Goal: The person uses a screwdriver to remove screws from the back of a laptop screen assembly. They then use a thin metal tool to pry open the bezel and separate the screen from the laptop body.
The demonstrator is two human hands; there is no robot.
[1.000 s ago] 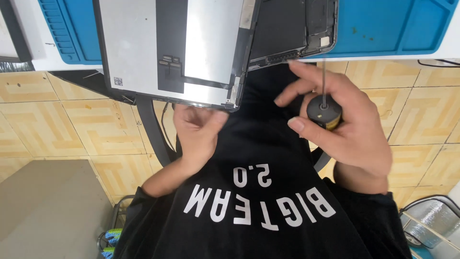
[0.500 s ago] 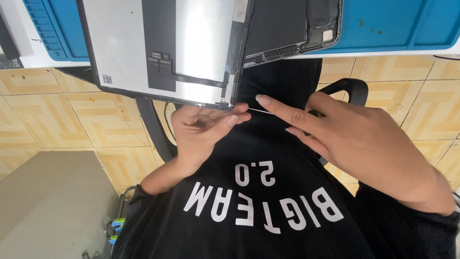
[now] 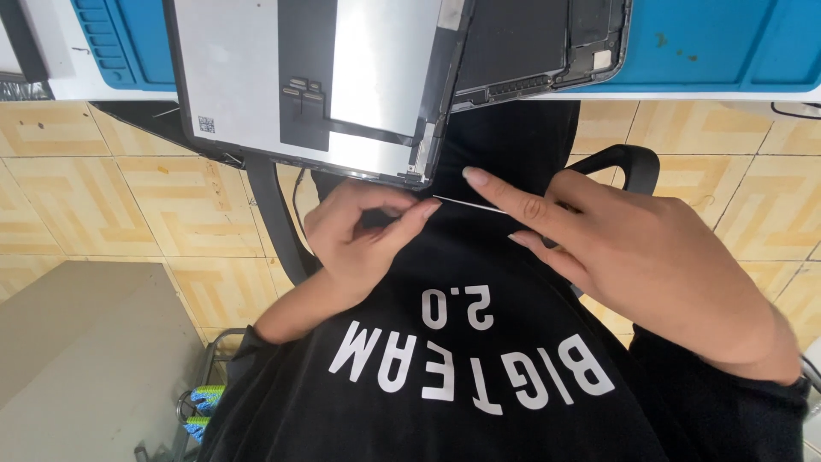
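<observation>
Below the opened tablet, your right hand pinches a thin screwdriver; left fingertips close on its tip at 9 o'clock.

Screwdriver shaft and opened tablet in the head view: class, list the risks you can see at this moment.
1. The right hand points the thin screwdriver shaft at the left hand's fingertips; a slip might prick a finger.
2. The lifted screen panel overhangs the desk edge, apparently still joined to the tablet body; a knock may strain that joint or tip it.
3. The hands work over the lap; any small part dropped could fall to the tiled floor.
</observation>
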